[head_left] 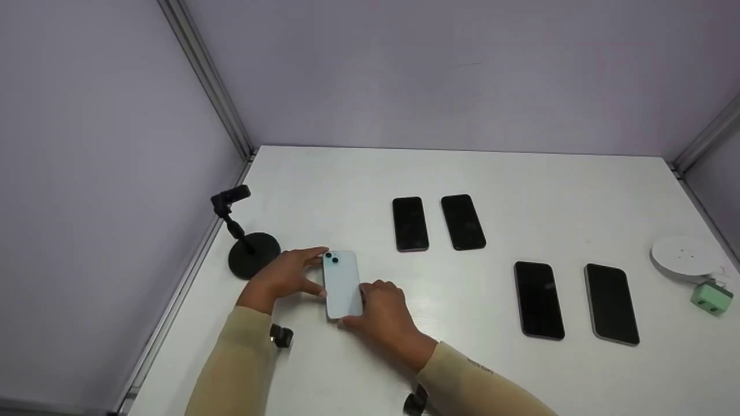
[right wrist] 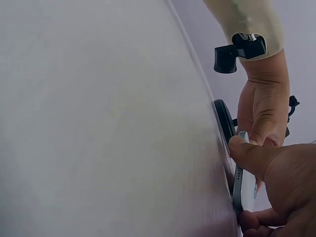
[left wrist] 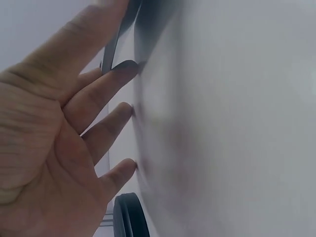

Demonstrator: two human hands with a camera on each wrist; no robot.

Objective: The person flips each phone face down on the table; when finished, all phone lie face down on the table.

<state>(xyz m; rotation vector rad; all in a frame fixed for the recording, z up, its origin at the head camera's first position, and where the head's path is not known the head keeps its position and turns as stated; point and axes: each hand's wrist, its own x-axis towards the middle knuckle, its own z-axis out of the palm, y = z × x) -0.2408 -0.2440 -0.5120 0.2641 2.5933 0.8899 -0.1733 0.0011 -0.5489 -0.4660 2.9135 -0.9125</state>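
A pale blue phone [head_left: 341,283] lies back-up on the white table [head_left: 520,173], near the left front, held between both hands. The left hand [head_left: 286,274] is set against its left long edge with fingers nearly straight, fingertips [left wrist: 129,109] touching the edge; no curl round it is seen. The right hand [head_left: 386,315] is at the lower right corner, thumb [right wrist: 244,150] pressed on one face and fingers curled under the other, so the phone is pinched there. In the right wrist view the phone appears slightly raised on edge, though this cannot be told for sure.

Risk, as judged: with only an edge grip, the phone could slip and drop flat on the table, or be slid into the black stand [head_left: 250,254] just beside the left hand.

Count: one blue phone; four dark phones face-up, two farther back [head_left: 410,223] [head_left: 463,222] and two to the right [head_left: 539,299] [head_left: 611,304]; one stand; one white round disc [head_left: 684,255]; one green plug [head_left: 711,297].
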